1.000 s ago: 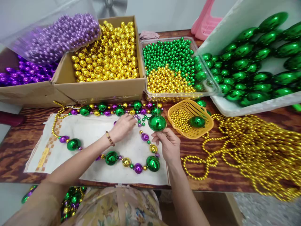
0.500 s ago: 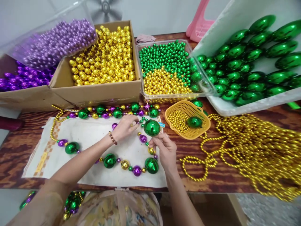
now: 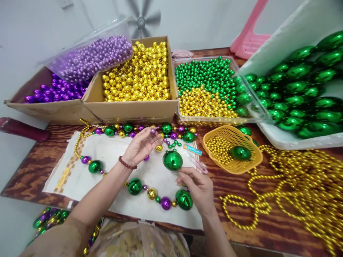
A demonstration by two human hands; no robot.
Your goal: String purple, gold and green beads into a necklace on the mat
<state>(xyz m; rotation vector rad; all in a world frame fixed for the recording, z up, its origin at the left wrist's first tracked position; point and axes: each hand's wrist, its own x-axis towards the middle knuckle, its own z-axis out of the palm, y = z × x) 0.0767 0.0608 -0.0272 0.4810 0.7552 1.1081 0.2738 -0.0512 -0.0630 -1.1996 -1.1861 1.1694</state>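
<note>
My left hand (image 3: 140,147) is raised over the white cloth (image 3: 118,217), pinching a small purple bead (image 3: 153,131) between thumb and forefinger, its other fingers loosely curled. Lower right, my right hand (image 3: 197,187) pinches the bead string by the base of a large green bead (image 3: 173,160); the thread itself barely shows. Small green beads (image 3: 175,143) sit just above that bead. The strand curves across the cloth with green, purple and gold beads, including a large green bead (image 3: 184,199) beside my right wrist. My left forearm hides part of it.
Behind stand a cardboard box (image 3: 128,109) of purple and gold beads and a clear tub (image 3: 209,119) of small ones. A yellow basket (image 3: 207,157), a foam box (image 3: 302,142) and gold bead chains (image 3: 308,185) lie right. Pink-handled snips (image 3: 201,166) rest near my right hand.
The view has shifted, so the table appears farther right and lower. My left hand has moved away from the large green bead and turned its palm up; my right hand still pinches by that bead.
</note>
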